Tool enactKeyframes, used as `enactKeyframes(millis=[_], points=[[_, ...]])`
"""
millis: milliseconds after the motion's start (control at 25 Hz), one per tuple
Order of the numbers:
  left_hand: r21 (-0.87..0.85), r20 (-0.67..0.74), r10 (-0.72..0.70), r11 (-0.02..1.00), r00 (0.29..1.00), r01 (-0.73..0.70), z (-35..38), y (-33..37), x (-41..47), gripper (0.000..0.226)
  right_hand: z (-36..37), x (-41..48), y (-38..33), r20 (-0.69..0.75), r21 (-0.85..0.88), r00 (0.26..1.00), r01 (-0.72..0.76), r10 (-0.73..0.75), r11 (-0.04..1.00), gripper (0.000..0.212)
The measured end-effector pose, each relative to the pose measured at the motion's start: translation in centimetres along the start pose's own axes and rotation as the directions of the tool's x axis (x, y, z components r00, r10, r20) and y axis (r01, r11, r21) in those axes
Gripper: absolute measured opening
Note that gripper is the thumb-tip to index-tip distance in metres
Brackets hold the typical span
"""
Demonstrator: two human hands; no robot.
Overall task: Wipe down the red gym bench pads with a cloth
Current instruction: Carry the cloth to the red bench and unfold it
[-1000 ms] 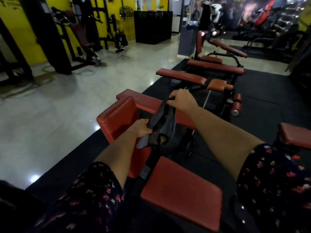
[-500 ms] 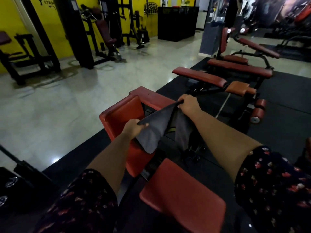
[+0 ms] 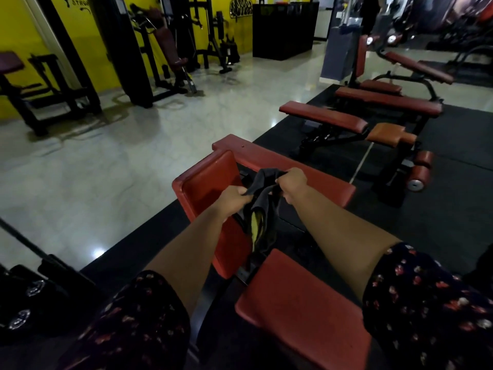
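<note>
**Inspector:** Starting from the left, what is standing there?

**Assistant:** Dark gym machines (image 3: pixel 173 57) are standing against a yellow wall (image 3: pixel 10 36), on a pale glossy floor (image 3: pixel 106 161).

**Inspector:** And the bench under inspection?

**Assistant:** Its upright red pad (image 3: pixel 205 188) is sitting at centre. The long red pad (image 3: pixel 269 158) is running behind it, and the red seat pad (image 3: pixel 301 308) is lying nearest the camera.

**Inspector:** Left hand?

**Assistant:** The left hand (image 3: pixel 234 198) is hovering in front of the upright pad. Its grip is fully closed, with the fingers curling round a bunched part of the dark cloth (image 3: pixel 264 201).

**Inspector:** Where is the cloth?

**Assistant:** It is hanging between both hands, over the gap between the pads. Its lower end is drooping and showing a yellowish side. I cannot tell whether it is touching a pad.

**Inspector:** Right hand?

**Assistant:** The right hand (image 3: pixel 293 182) is clutching the cloth's upper edge just beside the left, its grip likewise closed tight.

**Inspector:** Further right?

**Assistant:** More red benches (image 3: pixel 322 116) are standing on black matting (image 3: pixel 453 222).
</note>
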State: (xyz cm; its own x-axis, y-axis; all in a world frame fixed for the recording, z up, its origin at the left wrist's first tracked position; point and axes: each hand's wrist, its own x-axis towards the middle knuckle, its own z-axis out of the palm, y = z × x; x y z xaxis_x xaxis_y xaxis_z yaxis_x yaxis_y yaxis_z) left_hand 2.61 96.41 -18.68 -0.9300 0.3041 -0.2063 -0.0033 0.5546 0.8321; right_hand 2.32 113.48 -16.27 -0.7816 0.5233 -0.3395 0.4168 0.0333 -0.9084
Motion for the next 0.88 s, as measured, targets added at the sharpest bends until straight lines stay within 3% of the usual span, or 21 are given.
enactKeyframes(millis=[120, 320, 440, 600, 720, 880], points=[[0.078, 0.032, 0.025, 0.997, 0.999, -0.027, -0.9, 0.1, 0.2, 0.016, 0.8, -0.5, -0.2, -0.052, 0.045, 0.998, 0.023, -0.021, 0.999, 0.031], [-0.021, 0.093, -0.001, 1.000, 0.996, 0.003, -1.8, 0.4, -0.5, 0.014, 2.0, -2.0, -0.7, 0.021, 0.208, 0.999, -0.039, 0.035, 0.977, 0.028], [-0.147, 0.106, 0.046, 0.989, 0.993, -0.030, -1.8, 0.5, -1.2, 0.052, 2.8, -2.6, -0.1, 0.040, 0.113, 0.999, -0.010, 0.005, 0.994, 0.032], [-0.160, 0.106, 0.105, 0.983, 0.989, -0.087, -1.9, 1.0, -2.1, 0.024, 2.7, -2.3, 0.0, 0.027, 0.171, 0.998, -0.053, 0.049, 0.984, 0.037], [-0.171, 0.143, 0.013, 0.985, 0.990, 0.012, -1.7, 0.8, -2.2, 0.031, 2.1, -2.4, -0.2, 0.015, 0.236, 0.996, -0.094, 0.093, 0.967, 0.041], [0.088, 0.106, 0.132, 0.986, 0.986, -0.142, -1.7, 0.2, -1.3, 0.043, 0.8, -2.5, -0.4, 0.054, 0.241, 0.994, -0.108, 0.098, 0.965, 0.034]])
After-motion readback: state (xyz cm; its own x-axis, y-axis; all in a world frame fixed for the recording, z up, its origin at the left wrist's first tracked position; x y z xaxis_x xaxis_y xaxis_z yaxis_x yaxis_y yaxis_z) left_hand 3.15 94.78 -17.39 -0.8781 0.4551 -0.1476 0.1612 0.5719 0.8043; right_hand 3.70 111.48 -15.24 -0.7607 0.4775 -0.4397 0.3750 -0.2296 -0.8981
